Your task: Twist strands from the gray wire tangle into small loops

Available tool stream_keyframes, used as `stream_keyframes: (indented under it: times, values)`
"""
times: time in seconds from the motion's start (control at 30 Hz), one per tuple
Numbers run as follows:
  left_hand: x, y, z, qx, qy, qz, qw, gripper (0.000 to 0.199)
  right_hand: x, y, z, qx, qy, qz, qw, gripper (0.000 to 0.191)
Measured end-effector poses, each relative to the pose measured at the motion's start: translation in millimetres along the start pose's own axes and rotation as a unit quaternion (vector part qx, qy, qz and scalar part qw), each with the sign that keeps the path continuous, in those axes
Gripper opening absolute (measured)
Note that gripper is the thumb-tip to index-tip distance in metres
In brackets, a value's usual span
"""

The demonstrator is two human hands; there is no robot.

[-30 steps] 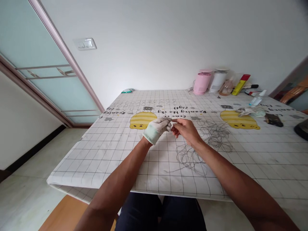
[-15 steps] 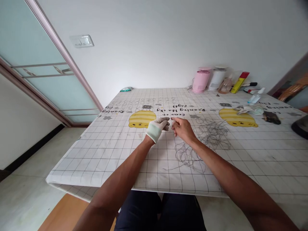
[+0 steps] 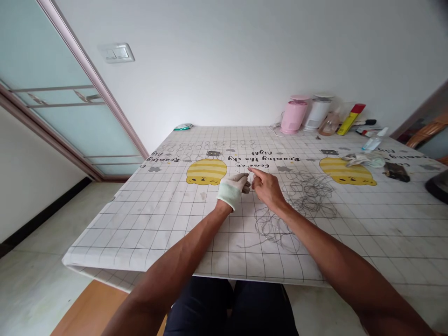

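Your gloved left hand (image 3: 235,188) has its fingers drawn together, and your bare right hand (image 3: 268,188) is just beside it, index finger extended and the others curled; whether either pinches a thin strand, I cannot tell. The tangled wire (image 3: 310,196) lies right of your grip on the tablecloth (image 3: 157,224); small figure-eight loops (image 3: 209,145) lie beyond it, leftward

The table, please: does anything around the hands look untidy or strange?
Yes. The thin grey strands lie in a messy tangle on both sides of the right forearm. Also, only the left hand is gloved; the right hand is bare.
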State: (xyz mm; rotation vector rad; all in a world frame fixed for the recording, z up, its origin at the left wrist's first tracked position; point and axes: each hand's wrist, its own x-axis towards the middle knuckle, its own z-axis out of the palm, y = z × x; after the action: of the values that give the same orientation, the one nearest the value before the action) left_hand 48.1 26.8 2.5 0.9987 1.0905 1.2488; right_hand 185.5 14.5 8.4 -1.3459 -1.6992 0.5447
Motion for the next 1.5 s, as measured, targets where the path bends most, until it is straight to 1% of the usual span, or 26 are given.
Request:
stream_keyframes:
  times: [0.13, 0.23, 0.3, 0.37, 0.43, 0.5, 0.57, 0.7, 0.8, 0.93, 1.07, 1.27, 1.5]
  values:
    - [-2, -1, -0.8, 0.016, -0.009, 0.001, 1.000, 0.012, 2, 4, -1, -0.031, -0.003, -0.002, 1.000, 0.047]
    - [-3, -1, -2.1, 0.010, -0.010, -0.004, 1.000, 0.013, 1, 4, -4, -0.014, -0.035, 0.019, 0.999, 0.047]
    - [-3, -1, -2.7, -0.017, -0.003, -0.002, 1.000, 0.015, 0, 3, -6, 0.011, -0.047, 0.028, 0.998, 0.049]
    - [-2, -1, -2.5, -0.054, 0.001, 0.006, 0.999, 0.014, -1, 1, -7, 0.036, -0.039, 0.027, 0.998, 0.049]
    - [-2, -1, -1.3, -0.087, 0.007, 0.014, 0.996, 0.009, -2, -2, -6, 0.057, -0.017, 0.018, 0.998, 0.048]
    - [-3, -1, 0.6, -0.107, 0.018, 0.018, 0.994, 0.004, -2, -4, -4, 0.073, 0.006, 0.006, 0.997, 0.046]
    - [-4, 0, 2.5, -0.117, 0.036, 0.024, 0.992, 0.006, -2, -4, 0, 0.094, 0.017, -0.002, 0.995, 0.044]
    - [-4, 1, 3.1, -0.097, 0.062, 0.038, 0.993, 0.014, -2, -1, 7, 0.119, 0.021, -0.006, 0.993, 0.047]
    - [0, -1, 1.5, -0.053, 0.064, 0.041, 0.996, 0.013, -1, 1, 10, 0.099, 0.013, -0.006, 0.995, 0.047]
    - [1, -3, 0.2, -0.017, 0.048, 0.041, 0.998, 0.010, 0, 2, 8, 0.072, 0.003, -0.002, 0.997, 0.043]
    - [-2, 0, 0.6, -0.026, 0.025, 0.040, 0.999, 0.014, 1, 2, 1, 0.071, -0.019, 0.010, 0.997, 0.041]
    - [-2, 0, -0.9, -0.044, -0.008, 0.018, 0.999, 0.009, 3, 6, -7, 0.076, -0.069, 0.001, 0.995, 0.041]
    - [4, -8, -3.0, -0.074, -0.061, -0.006, 0.995, 0.014, 5, 11, -6, 0.063, -0.057, 0.001, 0.996, 0.039]
